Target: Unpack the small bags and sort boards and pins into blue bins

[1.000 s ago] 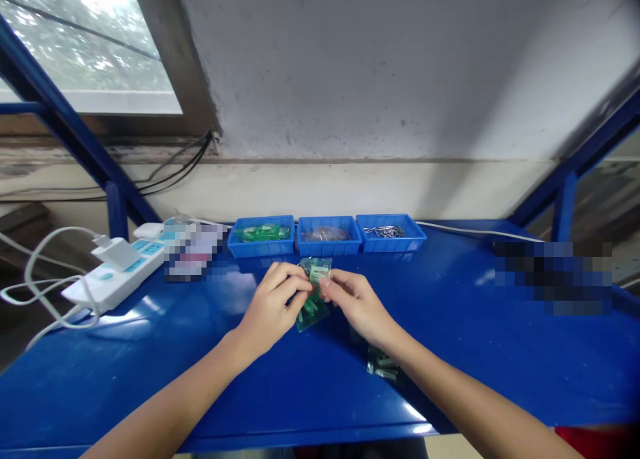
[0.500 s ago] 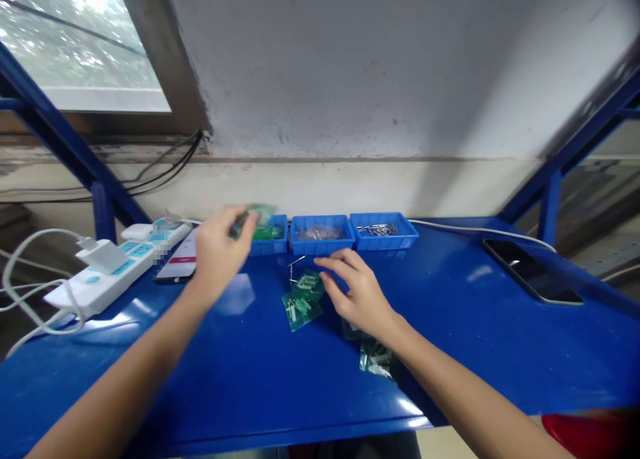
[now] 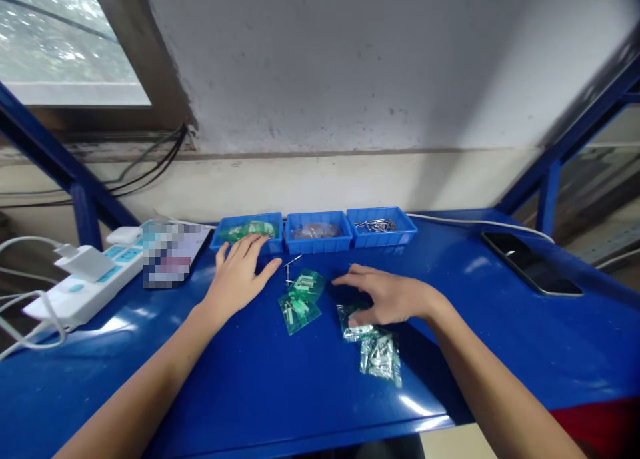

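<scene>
My left hand [image 3: 240,272] is open with its fingers spread at the front of the left blue bin [image 3: 273,247], which holds green plastic packets [image 3: 250,229]. Just right of its thumb, two loose screws [image 3: 294,261] lie on the blue table. Two green bags with pale plugs, an upper bag [image 3: 307,283] and a lower bag [image 3: 299,310], overlap between my hands. My right hand [image 3: 390,295] is open, its thumb over a clear bag [image 3: 351,327]; whether it touches is unclear. A second clear bag [image 3: 381,356] with pale pieces lies nearer me.
The middle blue bin [image 3: 318,245] holds clear plastic bags; the right blue bin [image 3: 383,237] holds screws. A white power strip [image 3: 90,287] with cables and a phone [image 3: 175,259] are at left. Another dark phone [image 3: 531,262] lies at right. Blue frame posts stand either side.
My left hand has let go of the green packet, which is now in the left bin, and has come down with fingers spread. My right hand moved right and nearer, over the clear bags.
</scene>
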`<state>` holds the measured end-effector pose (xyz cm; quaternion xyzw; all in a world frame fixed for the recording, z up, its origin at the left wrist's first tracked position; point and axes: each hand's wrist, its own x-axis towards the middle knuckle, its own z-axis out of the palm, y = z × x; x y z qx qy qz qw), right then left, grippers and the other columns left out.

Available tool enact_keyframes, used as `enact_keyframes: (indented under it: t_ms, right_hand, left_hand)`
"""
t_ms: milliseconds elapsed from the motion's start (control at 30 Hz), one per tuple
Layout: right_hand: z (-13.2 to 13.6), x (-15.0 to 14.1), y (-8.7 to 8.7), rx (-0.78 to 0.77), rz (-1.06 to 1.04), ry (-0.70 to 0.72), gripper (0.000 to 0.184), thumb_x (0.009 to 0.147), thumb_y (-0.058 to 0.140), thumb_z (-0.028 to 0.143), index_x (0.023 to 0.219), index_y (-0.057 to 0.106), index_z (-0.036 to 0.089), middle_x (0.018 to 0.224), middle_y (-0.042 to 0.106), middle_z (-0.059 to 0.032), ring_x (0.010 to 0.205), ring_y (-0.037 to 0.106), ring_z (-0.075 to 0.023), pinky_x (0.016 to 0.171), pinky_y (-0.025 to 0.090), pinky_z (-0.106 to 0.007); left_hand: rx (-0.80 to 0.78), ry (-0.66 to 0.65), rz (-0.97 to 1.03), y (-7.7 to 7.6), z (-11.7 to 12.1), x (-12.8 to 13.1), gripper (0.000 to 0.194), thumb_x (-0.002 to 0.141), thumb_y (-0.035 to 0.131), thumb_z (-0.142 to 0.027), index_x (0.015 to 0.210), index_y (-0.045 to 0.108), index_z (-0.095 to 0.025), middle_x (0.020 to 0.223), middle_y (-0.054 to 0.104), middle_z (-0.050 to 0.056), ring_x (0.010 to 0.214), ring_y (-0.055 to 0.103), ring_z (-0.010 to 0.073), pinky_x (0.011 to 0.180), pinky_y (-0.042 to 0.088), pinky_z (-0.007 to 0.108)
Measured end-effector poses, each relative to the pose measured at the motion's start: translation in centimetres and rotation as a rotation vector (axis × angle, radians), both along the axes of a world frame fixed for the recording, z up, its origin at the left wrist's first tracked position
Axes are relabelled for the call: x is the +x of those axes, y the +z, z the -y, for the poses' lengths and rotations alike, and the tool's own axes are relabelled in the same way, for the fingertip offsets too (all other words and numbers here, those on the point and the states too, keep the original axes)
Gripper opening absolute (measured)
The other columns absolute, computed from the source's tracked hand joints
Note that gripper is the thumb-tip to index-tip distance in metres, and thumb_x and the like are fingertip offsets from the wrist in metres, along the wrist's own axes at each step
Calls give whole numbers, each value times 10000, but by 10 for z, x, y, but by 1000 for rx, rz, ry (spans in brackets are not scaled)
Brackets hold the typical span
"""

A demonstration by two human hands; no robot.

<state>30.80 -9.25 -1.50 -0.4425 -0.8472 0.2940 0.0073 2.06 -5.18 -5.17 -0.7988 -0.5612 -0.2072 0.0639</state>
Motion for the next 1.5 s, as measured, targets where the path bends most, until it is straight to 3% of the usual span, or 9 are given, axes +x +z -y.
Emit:
enact_keyframes:
  t_ms: [267, 400, 633, 767, 900, 1033, 1167, 1367, 1500]
  right_hand:
    - [-1, -19, -12, 22, -156, -56, 270, 767, 622, 243, 1028, 623, 175, 814, 650, -43, 699, 580, -161, 571, 399, -248]
    - [-2, -21, -13, 283, -546, -228, 70, 786, 618, 221, 773, 568, 175, 706, 600, 0, 643, 546, -127, 603, 417, -253]
    - [15, -42, -15, 750, -560, 6, 145, 777, 548, 73, 751, 618, 198, 975, 519, -65, 885, 479, -181, 763, 414, -331]
    - [20, -46, -19, 721, -541, -16, 134, 789, 585, 145, 854, 668, 226, 1133, 437, -84, 1068, 427, -228, 854, 398, -381]
    - [19, -45, -15, 610, -649, -170, 148, 770, 650, 333, 881, 685, 242, 1149, 405, -88, 1159, 370, -274, 934, 359, -454]
    - [14, -46, -13, 345, -792, -357, 358, 893, 461, 425, 731, 653, 171, 870, 506, -68, 831, 519, -187, 742, 453, -345]
    - [14, -49, -15, 293, -772, -369, 286, 911, 461, 345, 830, 675, 172, 682, 549, -14, 600, 494, -121, 565, 415, -253]
    - [19, -55, -27, 736, -531, -40, 287, 929, 431, 237, 1133, 633, 242, 862, 552, -64, 737, 536, -142, 624, 463, -268]
    - [19, -55, -27, 721, -452, -35, 270, 916, 460, 246, 1118, 638, 238, 1060, 544, -92, 913, 554, -174, 749, 497, -310]
  left_hand:
    - [19, -316, 218, 12, 28, 29, 273, 884, 481, -368, 1097, 572, -223, 1136, 601, 81, 1178, 456, 275, 989, 342, 473]
    - [-365, -391, 615, 14, 51, 48, 266, 903, 455, -403, 943, 618, -197, 906, 636, 64, 858, 588, 204, 766, 456, 340]
    - [-872, -265, 1407, 4, 56, 59, 291, 819, 594, -429, 868, 606, -143, 733, 564, 17, 623, 519, 106, 576, 390, 222]
    - [-779, -272, 1362, 3, 54, 54, 172, 814, 620, -321, 841, 578, -157, 689, 530, -11, 613, 485, 97, 609, 393, 224]
    - [-265, -359, 966, 7, 56, 47, 83, 873, 527, -236, 815, 554, -183, 724, 534, -3, 667, 508, 124, 644, 412, 253]
    - [105, -567, 542, 9, 58, 42, 130, 867, 495, -122, 873, 598, -200, 831, 600, 40, 785, 539, 164, 725, 421, 300]
    - [-56, -513, 467, 8, 56, 45, 131, 888, 505, -212, 851, 630, -200, 842, 617, 45, 793, 536, 177, 763, 405, 328]
    - [-680, -301, 1177, 7, 51, 52, 419, 906, 406, -495, 797, 608, -144, 696, 590, 37, 620, 534, 138, 546, 399, 243]
    - [-548, -203, 1139, 18, 32, 37, 281, 808, 592, -413, 896, 645, -152, 722, 624, 23, 592, 532, 129, 527, 398, 232]
